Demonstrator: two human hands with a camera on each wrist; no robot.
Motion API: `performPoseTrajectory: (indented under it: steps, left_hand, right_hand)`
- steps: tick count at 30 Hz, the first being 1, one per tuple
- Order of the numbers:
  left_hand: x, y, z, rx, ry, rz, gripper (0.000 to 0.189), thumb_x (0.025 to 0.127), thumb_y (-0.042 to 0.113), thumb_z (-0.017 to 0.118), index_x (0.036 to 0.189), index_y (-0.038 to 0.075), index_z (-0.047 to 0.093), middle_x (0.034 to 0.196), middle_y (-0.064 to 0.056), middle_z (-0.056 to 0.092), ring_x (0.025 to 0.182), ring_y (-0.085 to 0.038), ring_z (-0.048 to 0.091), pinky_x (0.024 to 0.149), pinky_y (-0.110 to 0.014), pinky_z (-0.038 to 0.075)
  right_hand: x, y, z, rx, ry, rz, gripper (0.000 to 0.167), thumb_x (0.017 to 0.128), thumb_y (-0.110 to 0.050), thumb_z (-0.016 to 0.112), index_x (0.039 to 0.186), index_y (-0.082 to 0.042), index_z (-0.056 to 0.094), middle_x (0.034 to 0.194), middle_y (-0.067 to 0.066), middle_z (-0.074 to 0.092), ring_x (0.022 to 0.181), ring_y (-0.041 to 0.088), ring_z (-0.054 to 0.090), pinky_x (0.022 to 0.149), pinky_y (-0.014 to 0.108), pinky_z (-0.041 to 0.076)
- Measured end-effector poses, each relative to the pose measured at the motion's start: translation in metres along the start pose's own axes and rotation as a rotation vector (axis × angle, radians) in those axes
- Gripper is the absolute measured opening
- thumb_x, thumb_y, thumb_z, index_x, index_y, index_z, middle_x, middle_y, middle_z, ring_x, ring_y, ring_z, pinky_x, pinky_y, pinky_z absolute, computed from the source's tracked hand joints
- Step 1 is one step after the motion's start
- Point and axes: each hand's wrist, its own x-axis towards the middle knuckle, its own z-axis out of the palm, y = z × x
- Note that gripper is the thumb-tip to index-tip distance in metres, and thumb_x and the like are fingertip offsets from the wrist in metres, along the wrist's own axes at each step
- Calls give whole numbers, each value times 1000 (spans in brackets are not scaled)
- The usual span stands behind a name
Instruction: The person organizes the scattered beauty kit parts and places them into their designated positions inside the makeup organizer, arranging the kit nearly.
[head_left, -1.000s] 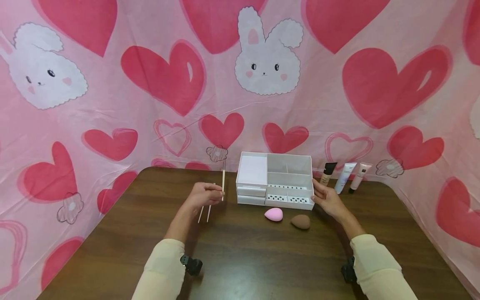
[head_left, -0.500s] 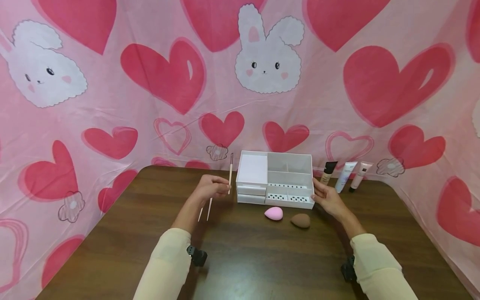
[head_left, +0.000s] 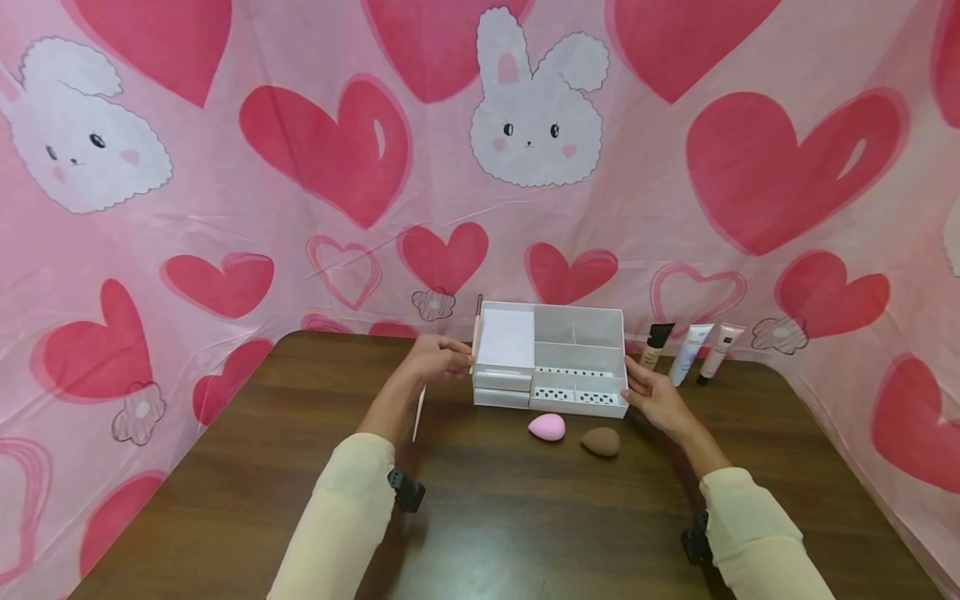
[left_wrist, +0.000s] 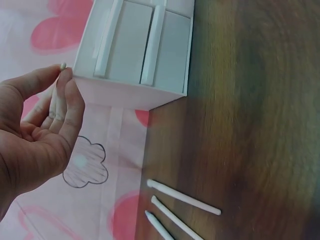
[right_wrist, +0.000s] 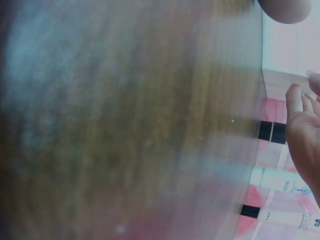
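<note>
In the head view my left hand (head_left: 438,358) pinches a slim makeup brush (head_left: 477,323) between thumb and fingertips, bristles up. The brush stands upright against the left side of a white makeup organizer (head_left: 504,335). Its pale handle end (left_wrist: 63,65) pokes out between the fingertips in the left wrist view. At the organizer's opposite side, my right hand (head_left: 657,400) touches the side wall with extended fingers, the thumb near the front corner. The organizer has two drawers at left, open compartments and dotted panels at right.
A pink makeup sponge (head_left: 547,427) and a brown sponge (head_left: 602,442) lie before the organizer. Three cosmetic tubes, including a black-capped one (head_left: 658,340), stand to its right. More pale-handled sticks (left_wrist: 184,197) lie left of it, mostly behind my left arm in the head view.
My left hand has carried the brush rightward and slightly back, from beside the loose sticks to the organizer's left side. The right hand has stayed at the organizer's right side.
</note>
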Motion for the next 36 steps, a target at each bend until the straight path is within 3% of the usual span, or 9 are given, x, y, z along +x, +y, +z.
performPoseTrajectory:
  steps: [6, 10, 16, 26, 31, 36]
  left_hand:
    - [6, 10, 9, 3, -32, -16, 28, 90, 2, 68, 113, -14, 69, 82, -5, 72, 71, -10, 67, 84, -37, 63]
    - [9, 17, 13, 17, -26, -12, 27, 90, 2, 68, 113, -12, 69, 83, -7, 72, 71, -10, 66, 87, -39, 63]
    - [14, 24, 16, 39, -33, -16, 24, 90, 3, 69, 110, -9, 70, 82, -8, 72, 72, -12, 66, 78, -33, 63]
    - [23, 41, 23, 127, -37, 7, 22, 89, 4, 69, 107, -8, 72, 78, -6, 69, 69, -11, 63, 68, -22, 58]
    - [28, 46, 32, 116, -76, -15, 21, 89, 1, 68, 106, -11, 71, 76, -7, 69, 64, -10, 63, 65, -22, 60]
    - [32, 47, 40, 109, -69, -35, 20, 88, -1, 69, 104, -12, 72, 72, -5, 67, 59, -9, 62, 59, -19, 57]
  right_hand:
    - [0, -1, 0, -10, 3, 12, 66, 95, 16, 51, 153, 16, 20, 158, 38, 21, 139, 46, 29, 95, 9, 48]
    - [0, 0, 0, -11, 10, 5, 66, 95, 16, 51, 153, 16, 20, 157, 39, 22, 139, 42, 31, 94, 7, 47]
    - [1, 3, 0, -8, 13, -13, 65, 94, 17, 52, 152, 17, 21, 156, 40, 22, 138, 34, 35, 92, 5, 47]
    - [3, 1, 0, -19, 10, -11, 65, 94, 17, 52, 152, 17, 22, 157, 40, 23, 138, 48, 30, 93, 6, 47]
    - [3, 1, 0, -16, 10, -17, 65, 94, 18, 51, 151, 18, 21, 156, 40, 22, 138, 50, 29, 91, 4, 46]
    - [2, 1, 0, -4, 5, -7, 65, 94, 19, 50, 152, 19, 20, 157, 40, 20, 139, 50, 28, 93, 5, 46]
